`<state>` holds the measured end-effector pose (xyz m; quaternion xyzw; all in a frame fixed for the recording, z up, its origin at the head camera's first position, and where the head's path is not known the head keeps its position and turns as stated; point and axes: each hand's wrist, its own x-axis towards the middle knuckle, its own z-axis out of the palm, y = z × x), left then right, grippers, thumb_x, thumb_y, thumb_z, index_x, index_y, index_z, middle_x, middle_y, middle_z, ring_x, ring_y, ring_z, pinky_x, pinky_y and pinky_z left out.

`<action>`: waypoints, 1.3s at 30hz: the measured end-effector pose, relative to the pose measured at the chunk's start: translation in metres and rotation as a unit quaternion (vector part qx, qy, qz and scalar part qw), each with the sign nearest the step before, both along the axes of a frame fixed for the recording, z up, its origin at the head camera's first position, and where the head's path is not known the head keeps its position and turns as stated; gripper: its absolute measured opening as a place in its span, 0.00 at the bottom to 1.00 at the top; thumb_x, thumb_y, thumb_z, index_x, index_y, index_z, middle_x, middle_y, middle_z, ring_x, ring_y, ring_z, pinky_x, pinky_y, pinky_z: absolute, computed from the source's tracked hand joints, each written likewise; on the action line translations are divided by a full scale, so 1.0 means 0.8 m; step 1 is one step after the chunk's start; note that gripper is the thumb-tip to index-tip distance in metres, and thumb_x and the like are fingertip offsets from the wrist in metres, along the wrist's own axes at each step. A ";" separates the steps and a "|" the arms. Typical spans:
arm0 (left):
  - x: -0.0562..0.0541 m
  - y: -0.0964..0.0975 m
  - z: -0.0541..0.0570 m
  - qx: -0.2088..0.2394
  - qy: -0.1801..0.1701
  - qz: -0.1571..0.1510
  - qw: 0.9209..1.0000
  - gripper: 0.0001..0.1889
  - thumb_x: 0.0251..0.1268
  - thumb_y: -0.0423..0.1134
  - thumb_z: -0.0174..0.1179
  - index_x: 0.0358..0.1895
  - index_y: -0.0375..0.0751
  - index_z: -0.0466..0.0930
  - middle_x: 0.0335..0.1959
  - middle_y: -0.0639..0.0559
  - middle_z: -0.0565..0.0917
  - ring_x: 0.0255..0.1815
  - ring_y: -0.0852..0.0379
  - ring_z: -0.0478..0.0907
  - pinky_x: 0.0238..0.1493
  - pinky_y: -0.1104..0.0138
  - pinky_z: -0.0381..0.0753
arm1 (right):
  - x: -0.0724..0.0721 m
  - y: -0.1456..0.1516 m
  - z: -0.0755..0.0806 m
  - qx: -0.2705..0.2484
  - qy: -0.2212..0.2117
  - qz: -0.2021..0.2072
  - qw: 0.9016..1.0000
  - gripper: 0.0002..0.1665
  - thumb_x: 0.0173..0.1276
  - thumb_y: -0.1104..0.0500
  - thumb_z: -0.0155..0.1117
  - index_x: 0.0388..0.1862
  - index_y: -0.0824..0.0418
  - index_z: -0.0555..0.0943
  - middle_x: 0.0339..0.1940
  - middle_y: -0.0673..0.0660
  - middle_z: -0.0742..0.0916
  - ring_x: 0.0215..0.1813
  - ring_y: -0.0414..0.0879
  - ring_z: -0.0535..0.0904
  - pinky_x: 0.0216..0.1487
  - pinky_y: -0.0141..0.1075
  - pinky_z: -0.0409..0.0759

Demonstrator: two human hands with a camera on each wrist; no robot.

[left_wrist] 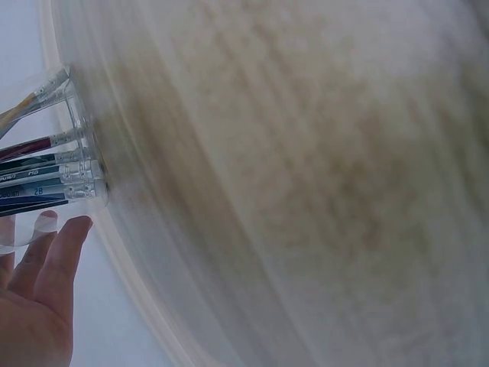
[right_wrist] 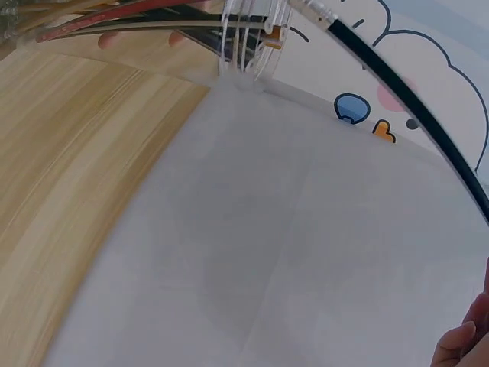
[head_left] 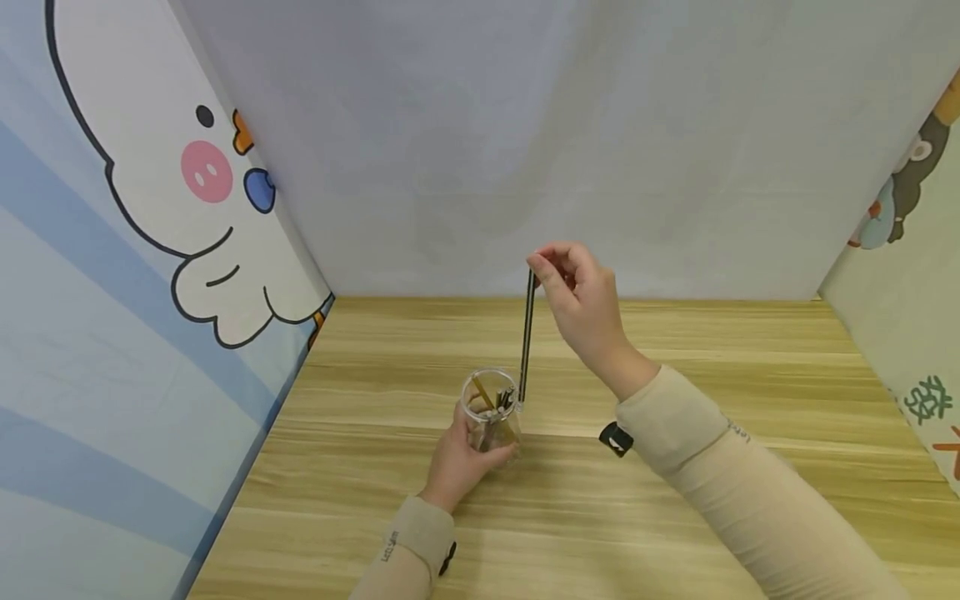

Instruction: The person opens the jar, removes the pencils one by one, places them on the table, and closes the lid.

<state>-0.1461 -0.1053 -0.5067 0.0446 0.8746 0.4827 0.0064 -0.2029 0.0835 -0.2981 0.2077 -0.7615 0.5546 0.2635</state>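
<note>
My left hand point(head_left: 463, 460) grips a clear cup point(head_left: 491, 370) low on its side, thumb across the front and fingers behind. Several pencils stand inside it, among them a yellowish pencil point(head_left: 482, 390) leaning left; the left wrist view shows the pencils' eraser ends point(left_wrist: 78, 172) near the rim. Above and to the right, my right hand point(head_left: 591, 312) pinches a dark pencil point(head_left: 528, 333) by its top end between thumb and fingers. That pencil hangs nearly upright, its eraser end point(right_wrist: 313, 11) down at the outer right side of the cup's rim.
A wooden-patterned tabletop point(head_left: 720, 383) lies under both hands. Behind it rises a plain pale backdrop point(head_left: 450, 167). A panel with a cartoon duck point(head_left: 150, 100) borders the left side, and another printed panel point(head_left: 900, 333) borders the right.
</note>
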 end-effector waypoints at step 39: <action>0.000 0.000 0.001 0.004 -0.001 -0.003 1.000 0.47 0.49 0.53 0.76 0.72 0.52 0.59 0.61 0.44 0.81 0.60 0.43 0.80 0.62 0.46 0.78 | 0.004 0.027 -0.191 -0.016 -0.358 -0.065 0.931 0.19 0.73 0.48 0.61 0.49 0.63 0.82 0.30 0.54 0.88 0.19 0.41 0.62 0.20 0.30 0.60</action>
